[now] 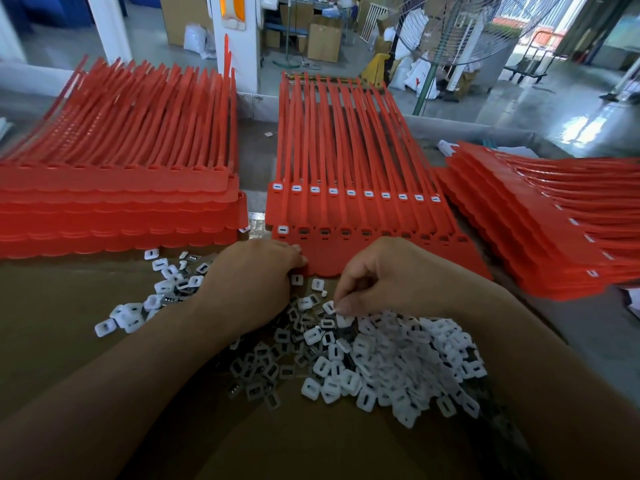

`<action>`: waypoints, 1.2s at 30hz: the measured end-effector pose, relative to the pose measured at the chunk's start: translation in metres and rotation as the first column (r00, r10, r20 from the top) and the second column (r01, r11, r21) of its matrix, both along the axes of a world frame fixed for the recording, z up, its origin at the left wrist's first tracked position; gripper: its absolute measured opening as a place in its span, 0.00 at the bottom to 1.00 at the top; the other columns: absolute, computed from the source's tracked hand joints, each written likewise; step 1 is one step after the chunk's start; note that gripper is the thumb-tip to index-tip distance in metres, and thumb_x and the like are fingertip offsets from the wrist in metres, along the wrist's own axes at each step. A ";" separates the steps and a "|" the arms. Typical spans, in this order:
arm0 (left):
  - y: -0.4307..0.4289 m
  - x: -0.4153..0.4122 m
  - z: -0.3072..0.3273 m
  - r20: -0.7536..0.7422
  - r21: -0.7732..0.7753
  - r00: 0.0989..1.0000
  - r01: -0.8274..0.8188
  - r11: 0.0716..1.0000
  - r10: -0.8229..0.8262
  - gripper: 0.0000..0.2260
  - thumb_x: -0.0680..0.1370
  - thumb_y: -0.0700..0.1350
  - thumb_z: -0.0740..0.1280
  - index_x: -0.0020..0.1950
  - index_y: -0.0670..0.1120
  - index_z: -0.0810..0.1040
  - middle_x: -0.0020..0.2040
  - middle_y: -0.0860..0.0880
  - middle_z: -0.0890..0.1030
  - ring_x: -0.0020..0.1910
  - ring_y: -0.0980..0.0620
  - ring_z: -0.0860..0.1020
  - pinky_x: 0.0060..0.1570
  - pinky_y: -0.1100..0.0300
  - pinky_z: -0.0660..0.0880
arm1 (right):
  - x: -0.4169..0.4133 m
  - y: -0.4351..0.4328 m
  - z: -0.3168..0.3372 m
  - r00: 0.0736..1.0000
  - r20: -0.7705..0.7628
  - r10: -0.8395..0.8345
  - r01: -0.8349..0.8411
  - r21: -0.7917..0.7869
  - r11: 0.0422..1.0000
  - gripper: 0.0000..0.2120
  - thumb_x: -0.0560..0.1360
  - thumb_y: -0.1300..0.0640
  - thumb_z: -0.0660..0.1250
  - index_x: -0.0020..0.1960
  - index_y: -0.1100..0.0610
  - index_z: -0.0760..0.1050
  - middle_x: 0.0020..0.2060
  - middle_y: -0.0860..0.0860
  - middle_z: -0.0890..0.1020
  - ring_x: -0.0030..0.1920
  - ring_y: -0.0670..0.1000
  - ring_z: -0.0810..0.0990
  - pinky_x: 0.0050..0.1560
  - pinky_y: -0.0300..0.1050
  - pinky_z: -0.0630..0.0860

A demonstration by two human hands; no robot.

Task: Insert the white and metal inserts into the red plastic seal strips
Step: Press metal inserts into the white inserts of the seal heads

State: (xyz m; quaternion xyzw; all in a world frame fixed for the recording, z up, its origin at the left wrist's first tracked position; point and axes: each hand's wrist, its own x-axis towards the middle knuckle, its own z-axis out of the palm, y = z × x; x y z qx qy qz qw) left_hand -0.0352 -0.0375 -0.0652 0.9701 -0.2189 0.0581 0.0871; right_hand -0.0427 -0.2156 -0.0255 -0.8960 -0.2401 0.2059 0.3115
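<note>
Forearms cross a pile of white inserts; right hand pinches one insert, left hand grips the red seal strips with curled fingers.

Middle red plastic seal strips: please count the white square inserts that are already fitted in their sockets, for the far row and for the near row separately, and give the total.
White square inserts, far row: 10
White square inserts, near row: 1
Total: 11
</note>
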 end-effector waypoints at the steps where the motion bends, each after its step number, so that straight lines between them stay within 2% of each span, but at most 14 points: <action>1: 0.000 0.000 0.000 0.001 -0.001 1.000 -0.001 1.000 0.001 0.22 0.76 0.40 0.56 0.68 0.56 0.67 0.70 0.58 0.65 0.69 0.59 0.63 0.64 0.63 0.61 | 0.000 0.000 0.001 1.000 -0.008 -0.003 0.003 0.013 1.000 0.02 0.69 0.56 0.73 0.38 0.50 0.81 0.30 0.42 0.81 0.31 0.36 0.77 0.35 0.29 0.73; 5: 0.001 -0.001 0.000 0.007 -0.010 1.000 -0.002 1.000 0.002 0.21 0.76 0.41 0.56 0.68 0.56 0.67 0.70 0.58 0.65 0.68 0.59 0.63 0.63 0.63 0.61 | 0.002 -0.002 0.002 0.999 0.015 -0.034 0.034 0.019 0.999 0.08 0.69 0.62 0.73 0.40 0.49 0.81 0.36 0.47 0.83 0.36 0.42 0.81 0.40 0.33 0.77; 9: 0.000 -0.001 0.000 0.013 -0.016 1.000 -0.002 1.000 0.002 0.21 0.76 0.41 0.56 0.68 0.55 0.68 0.69 0.58 0.66 0.68 0.58 0.64 0.63 0.62 0.62 | 0.002 -0.001 0.000 0.997 -0.013 -0.080 0.080 0.050 0.996 0.11 0.70 0.62 0.71 0.43 0.46 0.79 0.35 0.45 0.83 0.36 0.39 0.81 0.38 0.30 0.76; 13: 0.001 -0.001 -0.002 0.019 -0.021 1.000 0.002 1.000 -0.002 0.20 0.76 0.41 0.56 0.67 0.55 0.69 0.68 0.57 0.69 0.67 0.57 0.66 0.62 0.62 0.64 | 0.006 0.003 -0.001 0.986 0.034 -0.165 0.163 0.075 0.984 0.10 0.70 0.62 0.70 0.38 0.48 0.79 0.31 0.43 0.82 0.32 0.38 0.80 0.33 0.27 0.72; 16: 0.003 -0.002 -0.003 0.030 -0.045 1.000 0.007 0.999 -0.005 0.19 0.76 0.41 0.57 0.65 0.54 0.71 0.66 0.56 0.72 0.65 0.56 0.69 0.61 0.61 0.65 | 0.014 0.010 -0.003 0.968 0.081 -0.237 0.232 0.066 0.970 0.10 0.72 0.62 0.69 0.38 0.47 0.77 0.31 0.45 0.81 0.33 0.40 0.80 0.32 0.30 0.73; 20: 0.004 -0.002 -0.002 0.024 -0.066 1.000 0.008 0.998 -0.006 0.19 0.76 0.41 0.57 0.64 0.54 0.72 0.64 0.54 0.74 0.63 0.54 0.71 0.60 0.60 0.67 | 0.033 0.023 -0.005 0.945 0.175 -0.275 0.279 0.006 0.960 0.12 0.74 0.62 0.66 0.37 0.47 0.73 0.33 0.41 0.76 0.36 0.39 0.75 0.39 0.31 0.73; 22: 0.004 -0.002 -0.002 0.028 -0.069 1.000 0.015 0.998 -0.013 0.18 0.76 0.41 0.56 0.63 0.53 0.74 0.62 0.53 0.76 0.61 0.54 0.73 0.59 0.60 0.68 | 0.042 0.029 -0.007 0.931 0.210 -0.300 0.305 0.008 0.952 0.13 0.75 0.62 0.64 0.35 0.48 0.74 0.31 0.40 0.74 0.35 0.38 0.72 0.36 0.27 0.69; 24: 0.005 -0.003 -0.002 0.033 -0.075 0.999 0.021 0.997 -0.019 0.18 0.76 0.41 0.55 0.62 0.52 0.75 0.61 0.53 0.77 0.60 0.53 0.74 0.58 0.60 0.69 | 0.050 0.035 -0.012 0.908 0.253 -0.333 0.335 0.035 0.941 0.12 0.75 0.61 0.65 0.35 0.48 0.74 0.32 0.39 0.73 0.36 0.39 0.71 0.35 0.29 0.68; 27: 0.005 -0.003 -0.002 0.043 -0.092 0.999 0.027 0.995 -0.023 0.18 0.75 0.41 0.55 0.60 0.51 0.76 0.59 0.53 0.78 0.59 0.53 0.75 0.56 0.60 0.70 | 0.059 0.042 -0.020 0.878 0.287 -0.384 0.374 0.090 0.923 0.08 0.75 0.61 0.65 0.38 0.52 0.78 0.35 0.41 0.75 0.38 0.40 0.71 0.43 0.38 0.69; 29: 0.005 -0.003 -0.002 0.042 -0.086 0.999 0.028 0.996 -0.025 0.19 0.75 0.41 0.53 0.59 0.50 0.77 0.58 0.52 0.79 0.58 0.52 0.75 0.56 0.59 0.72 | 0.063 0.045 -0.024 0.869 0.306 -0.389 0.384 0.080 0.920 0.06 0.75 0.61 0.65 0.42 0.55 0.79 0.41 0.46 0.80 0.39 0.40 0.70 0.42 0.38 0.68; 32: 0.005 -0.002 -0.003 0.040 -0.077 0.999 0.024 0.997 -0.021 0.21 0.74 0.44 0.49 0.59 0.50 0.77 0.58 0.52 0.79 0.58 0.52 0.75 0.56 0.57 0.72 | 0.067 0.048 -0.028 0.864 0.335 -0.375 0.387 0.032 0.921 0.07 0.75 0.61 0.64 0.44 0.56 0.81 0.47 0.49 0.82 0.41 0.42 0.72 0.37 0.35 0.68; 36: 0.005 -0.002 -0.003 0.034 -0.073 0.999 0.026 0.997 -0.024 0.20 0.74 0.43 0.50 0.60 0.50 0.76 0.58 0.52 0.78 0.58 0.52 0.75 0.57 0.56 0.71 | 0.068 0.050 -0.028 0.864 0.375 -0.337 0.381 -0.050 0.923 0.08 0.75 0.60 0.63 0.46 0.56 0.82 0.49 0.50 0.82 0.48 0.47 0.77 0.46 0.41 0.72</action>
